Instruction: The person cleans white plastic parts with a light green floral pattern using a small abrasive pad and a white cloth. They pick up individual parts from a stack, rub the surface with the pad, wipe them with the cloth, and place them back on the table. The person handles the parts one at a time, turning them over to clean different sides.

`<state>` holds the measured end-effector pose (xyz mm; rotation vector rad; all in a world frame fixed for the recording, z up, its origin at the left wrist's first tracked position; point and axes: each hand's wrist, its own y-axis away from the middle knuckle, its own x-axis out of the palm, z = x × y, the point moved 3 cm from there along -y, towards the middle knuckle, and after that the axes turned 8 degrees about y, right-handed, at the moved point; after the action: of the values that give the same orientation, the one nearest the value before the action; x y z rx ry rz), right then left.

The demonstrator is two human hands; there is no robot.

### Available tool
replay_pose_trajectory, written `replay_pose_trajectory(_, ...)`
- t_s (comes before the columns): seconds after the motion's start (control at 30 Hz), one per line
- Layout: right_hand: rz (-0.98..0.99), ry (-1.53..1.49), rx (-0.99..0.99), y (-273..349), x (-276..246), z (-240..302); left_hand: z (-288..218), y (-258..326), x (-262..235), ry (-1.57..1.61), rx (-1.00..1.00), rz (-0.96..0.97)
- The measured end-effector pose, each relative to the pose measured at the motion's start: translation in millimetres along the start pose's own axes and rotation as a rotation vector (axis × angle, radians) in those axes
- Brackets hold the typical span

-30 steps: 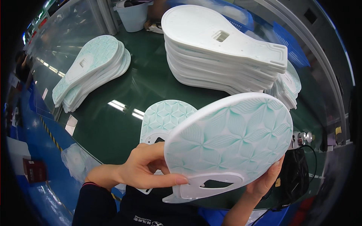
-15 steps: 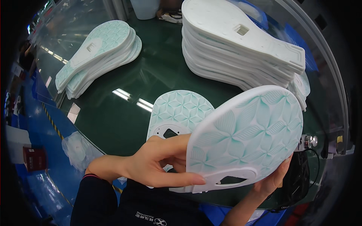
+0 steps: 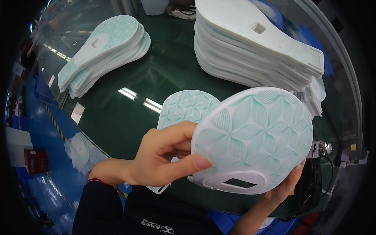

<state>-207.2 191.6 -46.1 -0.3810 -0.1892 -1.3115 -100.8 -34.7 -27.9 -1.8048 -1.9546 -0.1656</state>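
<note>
Between my hands is a white plastic panel (image 3: 254, 135), paddle-shaped, with a pale green petal pattern and a dark rectangular cut-out near its lower end. My left hand (image 3: 164, 154) is closed on its left edge, thumb on the patterned face and fingers behind. At the lower right edge my right hand (image 3: 288, 182) supports it, most of its fingers hidden behind the panel. Another patterned panel (image 3: 188, 103) lies on the dark green table (image 3: 117, 129) just beyond, partly covered by my left hand and the held panel.
Far left on the table stands a stack of patterned panels (image 3: 113, 43). A taller stack of white panels (image 3: 243, 47) rises at the far right. Beside my right hand are a metal knob (image 3: 326, 148) and a black bag (image 3: 311, 180). A clear plastic bag (image 3: 80, 150) hangs beyond the left edge.
The held panel has tilted, so its patterned face and cut-out turn more toward me. My left thumb has moved up along its edge. The view has shifted slightly.
</note>
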Motion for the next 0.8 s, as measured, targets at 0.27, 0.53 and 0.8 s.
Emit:
replay_pose_trajectory(0.27, -0.004, 0.035, -0.023, 0.9, 2.8, -3.8, 3.7, -0.3, -7.1, -0.090, -0.022, -0.066)
replay_pose_trajectory(0.53, -0.036, 0.070, 0.030, 1.3, 3.4, -7.2, -8.5, 2.2, -5.9, -0.163, 0.137, 0.123)
replay_pose_trajectory(0.8, -0.046, 0.102, 0.080, 2.6, 0.9, -17.0, -10.8, 0.7, -5.5, -0.170, 0.234, 0.044)
